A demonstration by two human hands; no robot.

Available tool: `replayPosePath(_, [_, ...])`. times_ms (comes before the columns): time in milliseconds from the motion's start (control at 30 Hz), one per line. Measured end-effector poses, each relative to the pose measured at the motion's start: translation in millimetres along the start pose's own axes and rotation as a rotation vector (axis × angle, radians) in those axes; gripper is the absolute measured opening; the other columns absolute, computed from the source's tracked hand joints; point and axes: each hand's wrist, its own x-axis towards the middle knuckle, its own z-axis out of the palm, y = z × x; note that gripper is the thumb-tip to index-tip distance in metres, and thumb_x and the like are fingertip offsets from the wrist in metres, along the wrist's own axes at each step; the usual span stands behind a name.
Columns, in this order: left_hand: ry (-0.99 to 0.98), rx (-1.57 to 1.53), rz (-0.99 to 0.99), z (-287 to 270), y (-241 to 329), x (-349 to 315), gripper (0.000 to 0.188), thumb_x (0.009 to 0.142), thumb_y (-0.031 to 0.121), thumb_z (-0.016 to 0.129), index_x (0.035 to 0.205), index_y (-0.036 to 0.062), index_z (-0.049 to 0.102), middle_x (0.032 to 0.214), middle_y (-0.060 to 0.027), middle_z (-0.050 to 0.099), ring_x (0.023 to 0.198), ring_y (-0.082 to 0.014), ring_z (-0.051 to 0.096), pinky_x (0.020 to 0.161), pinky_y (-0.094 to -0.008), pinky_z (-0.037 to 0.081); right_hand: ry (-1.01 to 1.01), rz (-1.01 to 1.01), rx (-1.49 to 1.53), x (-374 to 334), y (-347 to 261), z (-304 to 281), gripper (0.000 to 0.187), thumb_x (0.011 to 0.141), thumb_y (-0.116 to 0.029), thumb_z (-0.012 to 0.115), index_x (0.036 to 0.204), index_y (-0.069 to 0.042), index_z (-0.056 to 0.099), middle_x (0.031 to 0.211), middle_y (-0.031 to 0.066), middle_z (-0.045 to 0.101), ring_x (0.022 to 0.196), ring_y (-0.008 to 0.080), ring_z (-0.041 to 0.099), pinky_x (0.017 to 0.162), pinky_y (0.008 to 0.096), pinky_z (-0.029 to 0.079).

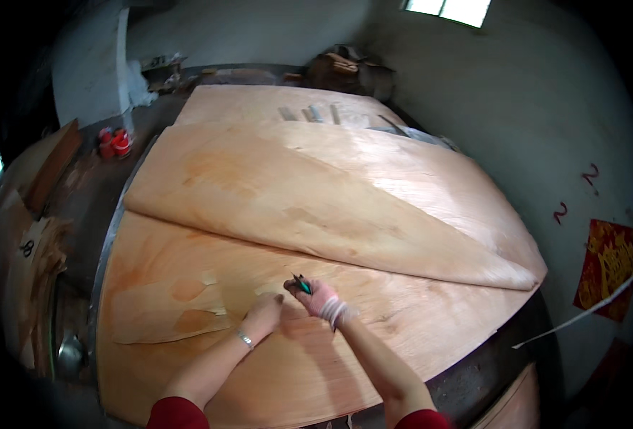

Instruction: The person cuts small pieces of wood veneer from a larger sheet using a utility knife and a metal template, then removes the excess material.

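A large wood veneer sheet (316, 357) covers the work surface in front of me. Its far part is folded over into a broad flap (273, 193) that tapers to the right. My right hand (319, 297), in a pinkish-white glove, is closed round a small green and black tool (301, 284) with a pointed tip. Close beside it, my left hand (265, 314) is bare and low over the veneer, fingers curled; what they hold, if anything, is hidden. A loose veneer piece (166, 311) with torn edges lies left of my left hand.
Several small strips (309, 113) lie on the far end of the boards. At the left are red containers (114, 143) on the floor, scissors (27, 248) on stacked veneer and a round metal thing (70, 354). A wall with a red poster (607, 268) bounds the right.
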Motion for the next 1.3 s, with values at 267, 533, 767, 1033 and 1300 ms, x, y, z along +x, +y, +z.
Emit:
replayPosePath(267, [0.403, -0.414, -0.120, 28, -75, -6, 0.032, 0.076, -0.007, 0.049, 0.106, -0.0001, 0.058, 0.102, -0.0167, 0.062, 0.097, -0.0285, 0.060, 0.083, -0.0341, 0.048, 0.912, 0.193, 0.648, -256, 62, -59, 0.009, 0.083, -0.014, 0.059, 0.079, -0.006, 0.062, 0.071, 0.0045, 0.062, 0.045, 0.0084, 0.048, 0.040, 0.0237, 0.039])
replayPosePath(533, [0.107, -0.618, 0.751, -126, 297, 49, 0.064, 0.083, 0.029, 0.064, 0.133, -0.0035, 0.039, 0.139, -0.0234, 0.037, 0.129, -0.0358, 0.036, 0.107, -0.0424, 0.028, 1.403, -0.584, 0.160, -404, -56, -223, 0.057, 0.085, -0.041, 0.062, 0.120, 0.002, 0.053, 0.098, 0.0108, 0.065, 0.048, 0.0034, 0.046, 0.042, 0.0191, 0.038])
replayPosePath(767, [-0.226, -0.854, 1.159, -172, 508, 71, 0.052, 0.090, 0.034, 0.055, 0.121, -0.0062, 0.045, 0.111, -0.0210, 0.055, 0.108, -0.0250, 0.052, 0.102, -0.0358, 0.033, 1.184, -0.639, 0.451, -384, -98, -235, 0.020, 0.084, -0.018, 0.067, 0.096, -0.002, 0.061, 0.063, 0.0012, 0.056, 0.044, 0.0076, 0.047, 0.039, 0.0212, 0.038])
replayPosePath(1033, [-0.473, -1.756, 0.493, -171, 486, 106, 0.038, 0.093, 0.031, 0.053, 0.118, 0.0032, 0.046, 0.084, -0.0111, 0.064, 0.076, -0.0153, 0.063, 0.071, -0.0281, 0.052, 1.667, -0.635, 0.289, -324, -135, -177, 0.021, 0.082, -0.017, 0.065, 0.086, 0.001, 0.056, 0.066, 0.0068, 0.057, 0.050, 0.0096, 0.050, 0.046, 0.0195, 0.039])
replayPosePath(1300, [-0.786, -1.366, 0.240, -85, 263, 41, 0.054, 0.088, 0.016, 0.063, 0.132, 0.0017, 0.036, 0.110, -0.0087, 0.057, 0.100, -0.0143, 0.057, 0.086, -0.0287, 0.048, 0.760, -0.084, 0.256, -300, -63, -85, 0.021, 0.086, 0.002, 0.056, 0.107, 0.003, 0.056, 0.086, 0.0107, 0.066, 0.071, 0.0106, 0.061, 0.063, 0.0242, 0.050])
